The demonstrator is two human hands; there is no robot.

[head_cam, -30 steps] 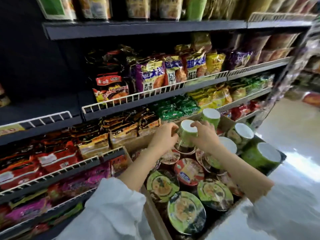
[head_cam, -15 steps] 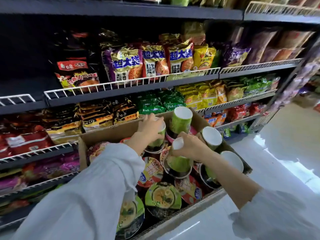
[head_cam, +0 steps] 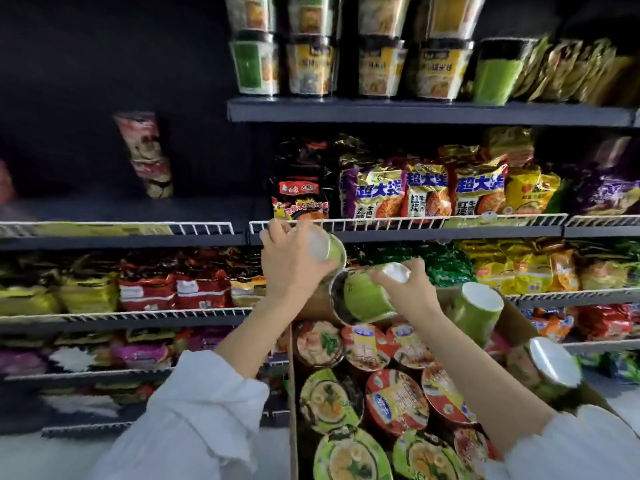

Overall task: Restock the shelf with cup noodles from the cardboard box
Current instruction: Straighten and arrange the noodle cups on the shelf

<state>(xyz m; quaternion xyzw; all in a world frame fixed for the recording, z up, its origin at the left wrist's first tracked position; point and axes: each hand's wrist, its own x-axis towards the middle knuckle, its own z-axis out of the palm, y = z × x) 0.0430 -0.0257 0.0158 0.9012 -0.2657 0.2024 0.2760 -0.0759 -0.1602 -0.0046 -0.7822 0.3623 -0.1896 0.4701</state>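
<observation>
Cups out of cardboard box [head_cam: 512, 317]: left hand [head_cam: 294, 261] grips one green cup [head_cam: 330, 249], right hand [head_cam: 408, 289] grips another [head_cam: 363, 299]. Turn both upright before setting on shelf [head_cam: 121, 206].

Dark wire-fronted shelves [head_cam: 415, 233] carry noodle packets [head_cam: 426, 192] — the top shelf [head_cam: 415, 110] holds stacked cup noodles [head_cam: 308, 64].

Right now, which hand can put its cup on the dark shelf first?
Probably the left hand. Its green cup is already up at the white wire rail beside the shelf's bare part. The right hand holds its cup lower, over the box.
</observation>
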